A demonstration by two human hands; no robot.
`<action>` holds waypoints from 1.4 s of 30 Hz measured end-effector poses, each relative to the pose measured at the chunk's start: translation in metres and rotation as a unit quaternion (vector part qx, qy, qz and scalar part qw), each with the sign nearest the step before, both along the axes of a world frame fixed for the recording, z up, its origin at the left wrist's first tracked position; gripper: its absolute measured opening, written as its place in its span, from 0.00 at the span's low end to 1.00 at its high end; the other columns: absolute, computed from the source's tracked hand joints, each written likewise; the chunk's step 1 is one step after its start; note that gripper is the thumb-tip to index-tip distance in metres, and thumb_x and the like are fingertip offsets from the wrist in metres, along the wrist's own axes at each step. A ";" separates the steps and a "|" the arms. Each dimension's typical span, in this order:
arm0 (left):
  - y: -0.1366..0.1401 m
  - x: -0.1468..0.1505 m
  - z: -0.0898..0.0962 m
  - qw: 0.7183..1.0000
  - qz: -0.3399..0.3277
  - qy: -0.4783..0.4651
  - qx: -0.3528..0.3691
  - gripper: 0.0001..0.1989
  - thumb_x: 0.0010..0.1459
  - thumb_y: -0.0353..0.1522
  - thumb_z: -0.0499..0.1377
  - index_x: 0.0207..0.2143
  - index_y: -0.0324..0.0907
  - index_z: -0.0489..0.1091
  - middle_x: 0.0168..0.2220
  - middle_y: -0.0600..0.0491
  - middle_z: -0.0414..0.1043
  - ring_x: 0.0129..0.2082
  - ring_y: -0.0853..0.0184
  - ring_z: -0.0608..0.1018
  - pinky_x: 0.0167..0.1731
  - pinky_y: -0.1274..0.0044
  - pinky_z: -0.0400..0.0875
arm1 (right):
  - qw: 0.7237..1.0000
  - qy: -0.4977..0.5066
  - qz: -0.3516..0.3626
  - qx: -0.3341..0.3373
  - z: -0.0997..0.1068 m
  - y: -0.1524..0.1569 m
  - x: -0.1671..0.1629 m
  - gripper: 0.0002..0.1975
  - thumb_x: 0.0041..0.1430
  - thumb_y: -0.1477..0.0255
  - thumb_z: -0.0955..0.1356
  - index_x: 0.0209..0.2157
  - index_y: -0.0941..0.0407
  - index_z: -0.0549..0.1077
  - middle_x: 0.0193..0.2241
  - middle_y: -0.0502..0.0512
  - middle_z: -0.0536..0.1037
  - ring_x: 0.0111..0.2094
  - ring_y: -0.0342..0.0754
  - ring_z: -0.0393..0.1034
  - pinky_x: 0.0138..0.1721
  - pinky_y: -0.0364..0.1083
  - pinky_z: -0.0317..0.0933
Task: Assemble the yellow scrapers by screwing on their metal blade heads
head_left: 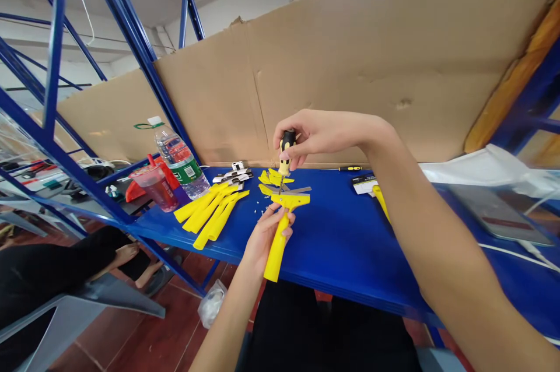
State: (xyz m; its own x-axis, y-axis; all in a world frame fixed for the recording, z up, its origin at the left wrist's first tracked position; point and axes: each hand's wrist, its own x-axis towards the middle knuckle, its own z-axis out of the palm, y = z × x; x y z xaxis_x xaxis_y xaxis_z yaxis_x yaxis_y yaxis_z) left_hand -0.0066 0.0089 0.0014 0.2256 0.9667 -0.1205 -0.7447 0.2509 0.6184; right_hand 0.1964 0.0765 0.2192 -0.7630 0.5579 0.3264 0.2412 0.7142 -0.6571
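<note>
My left hand [268, 231] is closed round the neck of a yellow scraper [277, 249], its handle pointing down toward me and its wide head away. From above, my right hand [301, 137] grips a black-and-cream screwdriver [285, 162] held upright. The screwdriver's shaft meets the left part of the scraper head, by a small screw. Just behind the head lies a thin metal blade [301, 190]. Small yellow plastic parts [275, 177] are piled beyond it, and tiny screws [261, 206] are scattered to the left of the head.
Several yellow handles [214, 214] lie on the blue table [336, 232], near a large water bottle [181, 156] and a red drink cup [155, 185]. Another screwdriver [349, 168] lies at the back. A tablet [499, 214] with a cable is at right; a seated person's leg [79, 261] shows at left.
</note>
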 end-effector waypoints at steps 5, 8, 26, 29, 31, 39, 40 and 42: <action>-0.003 0.001 0.005 1.000 -0.008 0.015 0.005 0.20 0.55 0.24 0.74 0.47 0.41 0.72 0.50 0.46 0.75 0.38 0.71 0.80 0.24 0.85 0.66 | 0.999 -0.009 0.007 0.030 -0.007 0.012 -0.004 0.16 0.47 0.62 0.86 0.33 0.51 0.84 0.28 0.51 0.83 0.32 0.53 0.83 0.32 0.50 0.76; -0.003 0.001 0.006 1.000 -0.009 0.016 0.010 0.20 0.55 0.24 0.74 0.47 0.42 0.72 0.49 0.46 0.75 0.38 0.70 0.80 0.24 0.85 0.65 | 0.998 0.016 -0.016 0.053 -0.009 0.016 -0.004 0.17 0.43 0.63 0.87 0.33 0.50 0.84 0.28 0.50 0.82 0.34 0.54 0.84 0.34 0.51 0.77; -0.003 0.002 0.006 1.000 0.001 -0.002 -0.011 0.24 0.55 0.20 0.73 0.50 0.40 0.70 0.47 0.46 0.77 0.36 0.69 0.82 0.23 0.84 0.66 | 0.993 -0.084 -0.034 0.082 -0.005 -0.011 -0.022 0.15 0.55 0.58 0.83 0.33 0.52 0.83 0.28 0.52 0.80 0.33 0.52 0.78 0.32 0.49 0.66; -0.003 0.003 0.007 1.000 0.005 -0.009 -0.018 0.24 0.55 0.19 0.72 0.50 0.40 0.69 0.45 0.47 0.77 0.35 0.69 0.82 0.22 0.84 0.66 | 0.978 -0.141 -0.071 0.140 -0.005 -0.020 -0.025 0.13 0.62 0.60 0.78 0.40 0.53 0.81 0.32 0.54 0.81 0.35 0.52 0.75 0.32 0.48 0.61; -0.003 0.002 0.006 1.000 0.009 -0.017 -0.021 0.24 0.55 0.19 0.72 0.50 0.41 0.69 0.44 0.47 0.77 0.34 0.69 0.82 0.22 0.84 0.66 | 0.970 -0.181 -0.065 0.149 -0.005 -0.023 -0.025 0.14 0.62 0.64 0.77 0.46 0.53 0.79 0.36 0.55 0.82 0.37 0.52 0.74 0.33 0.48 0.59; 0.002 -0.002 -0.002 0.999 -0.010 -0.042 -0.015 0.25 0.55 0.20 0.74 0.50 0.43 0.69 0.49 0.46 0.78 0.37 0.68 0.83 0.24 0.84 0.68 | 0.973 -0.165 0.003 0.161 0.000 -0.024 -0.026 0.13 0.63 0.66 0.74 0.48 0.52 0.77 0.43 0.54 0.82 0.38 0.49 0.72 0.36 0.48 0.58; 0.002 -0.002 -0.003 0.999 -0.012 -0.043 -0.012 0.24 0.55 0.21 0.74 0.50 0.43 0.70 0.50 0.46 0.78 0.37 0.68 0.83 0.24 0.83 0.68 | 0.973 -0.162 -0.007 0.167 0.000 -0.023 -0.027 0.12 0.63 0.65 0.74 0.47 0.52 0.77 0.41 0.53 0.81 0.38 0.49 0.71 0.35 0.48 0.57; 0.003 -0.002 -0.004 0.999 -0.012 -0.045 -0.010 0.24 0.55 0.21 0.75 0.49 0.44 0.70 0.49 0.47 0.77 0.38 0.67 0.83 0.24 0.83 0.68 | 0.970 -0.162 -0.032 0.176 -0.002 -0.022 -0.027 0.12 0.63 0.63 0.75 0.45 0.53 0.77 0.38 0.53 0.80 0.37 0.49 0.70 0.35 0.49 0.56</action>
State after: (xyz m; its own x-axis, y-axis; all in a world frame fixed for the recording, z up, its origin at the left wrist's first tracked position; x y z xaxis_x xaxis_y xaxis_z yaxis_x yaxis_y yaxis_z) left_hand -0.0087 0.0121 -0.0025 0.2585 0.9588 -0.1174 -0.7910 0.2799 0.5440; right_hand 0.1694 0.0544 0.2173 -0.8251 0.5043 0.2547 0.4450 0.8579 -0.2570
